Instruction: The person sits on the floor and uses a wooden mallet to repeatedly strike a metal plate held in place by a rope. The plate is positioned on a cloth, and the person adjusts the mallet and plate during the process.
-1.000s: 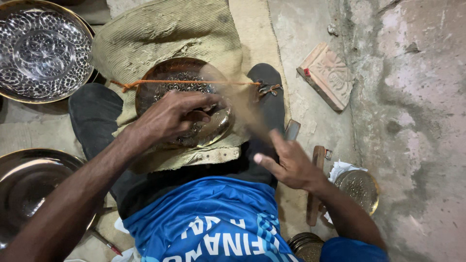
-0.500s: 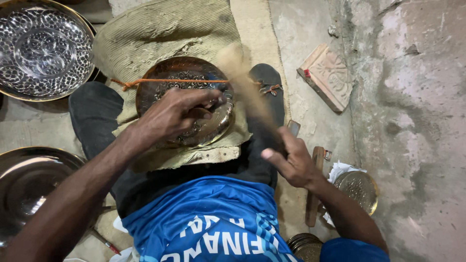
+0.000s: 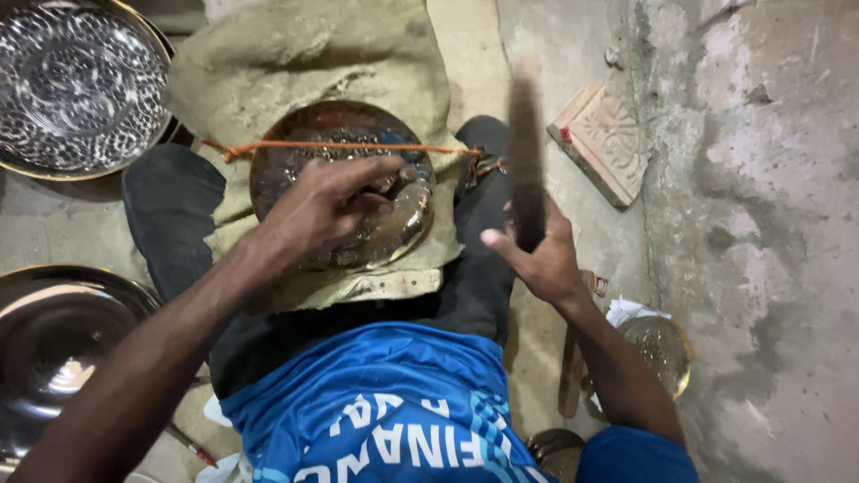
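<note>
A round brown metal plate (image 3: 398,234) lies on my lap on burlap cloth (image 3: 304,54), with an orange cord (image 3: 268,146) stretched across its top. My left hand (image 3: 327,204) rests on the plate, its fingers pinched around a small tool that I cannot make out clearly. To the right of the plate, my right hand (image 3: 539,258) is shut on a dark wooden stick (image 3: 526,148). The stick points straight up and away from me and is motion-blurred.
A large engraved silver dish (image 3: 76,85) lies at the upper left and a plain shiny dish (image 3: 54,340) at the lower left. At the right, beside a rough concrete wall (image 3: 769,224), are a carved block (image 3: 604,143), a small brass bowl (image 3: 664,351) and a wooden piece (image 3: 570,380).
The stick in my right hand has swung from leaning over the plate near my left hand to upright at the right. My left hand stays on the plate.
</note>
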The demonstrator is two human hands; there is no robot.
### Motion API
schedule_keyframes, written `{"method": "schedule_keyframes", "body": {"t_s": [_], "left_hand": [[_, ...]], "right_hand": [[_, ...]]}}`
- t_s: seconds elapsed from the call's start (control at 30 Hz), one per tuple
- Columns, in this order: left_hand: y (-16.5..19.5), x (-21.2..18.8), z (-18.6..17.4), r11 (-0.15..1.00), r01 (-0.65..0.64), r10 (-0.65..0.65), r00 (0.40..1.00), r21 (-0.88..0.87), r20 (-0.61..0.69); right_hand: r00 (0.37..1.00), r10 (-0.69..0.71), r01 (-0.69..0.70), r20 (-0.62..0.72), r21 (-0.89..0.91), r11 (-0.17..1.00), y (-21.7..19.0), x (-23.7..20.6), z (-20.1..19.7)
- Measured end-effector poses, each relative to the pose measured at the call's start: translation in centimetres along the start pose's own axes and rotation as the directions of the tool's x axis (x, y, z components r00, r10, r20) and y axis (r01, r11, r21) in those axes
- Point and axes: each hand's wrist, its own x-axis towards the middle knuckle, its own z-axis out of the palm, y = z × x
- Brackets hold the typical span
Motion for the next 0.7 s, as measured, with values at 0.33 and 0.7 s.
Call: {"method": "schedule_keyframes", "body": {"t_s": [0.33,0.7], "left_hand": [[-0.7,-0.6,0.5,1.000,-0.024,0.024,1.000,0.010,-0.011],[0.5,-0.8,0.9,0.996,-0.019,0.032,0.988,0.089,-0.150]], "right_hand": [[0.929,-0.351,0.370,0.118,-0.348,0.861,-1.8,5.1,-1.5],[0.939,-0.338,0.343,0.064,-0.275,0.898,-2.5,6.0,-2.0]]}}
